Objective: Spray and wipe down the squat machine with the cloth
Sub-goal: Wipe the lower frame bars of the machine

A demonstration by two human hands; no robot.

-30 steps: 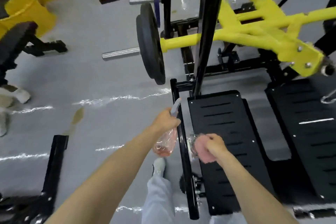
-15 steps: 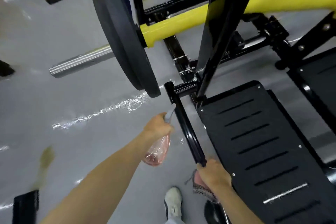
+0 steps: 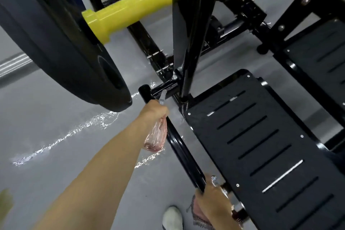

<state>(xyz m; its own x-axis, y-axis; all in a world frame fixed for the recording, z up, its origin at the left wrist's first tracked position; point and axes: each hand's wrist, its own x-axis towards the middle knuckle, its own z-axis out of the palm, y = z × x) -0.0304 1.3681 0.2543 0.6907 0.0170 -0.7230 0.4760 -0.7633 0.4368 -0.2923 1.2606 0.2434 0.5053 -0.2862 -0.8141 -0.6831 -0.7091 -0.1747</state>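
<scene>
Left hand (image 3: 155, 111) out ahead, fingers wrapped round the neck of a clear plastic spray bottle (image 3: 156, 138) part-filled with pinkish liquid. Its grey nozzle points away from the person, toward the joint where the black steel upright post (image 3: 192, 33) meets the base. The trigger finger is hidden behind the knuckles, so I cannot tell whether it is squeezing. Right hand (image 3: 212, 198) low and close to the body, fingers curled over a pink-and-grey knitted cloth (image 3: 197, 211) and pressing it onto the near end of the glossy black tubular rail (image 3: 179, 142) of the squat machine. The rail's long axis runs from the right hand diagonally up and to the left, ending in a capped tip just beside the big black rubber weight plate (image 3: 65, 43). The cloth is already on the tube, and almost the whole bare length lies ahead of it, away from the body, toward the left hand. Judgement: the wipe should go lengthwise along that axis. The right hand is the one in contact, and the bottle sits over the far stretch, so it may need to lift clear. Black slotted metal footplate (image 3: 261, 145) lies just right of the rail and parallel to it. Yellow painted lever arm (image 3: 130, 13) crosses above. White shoe (image 3: 172, 216) on the grey floor (image 3: 56, 117), which shows wet glinting streaks left of the rail.
</scene>
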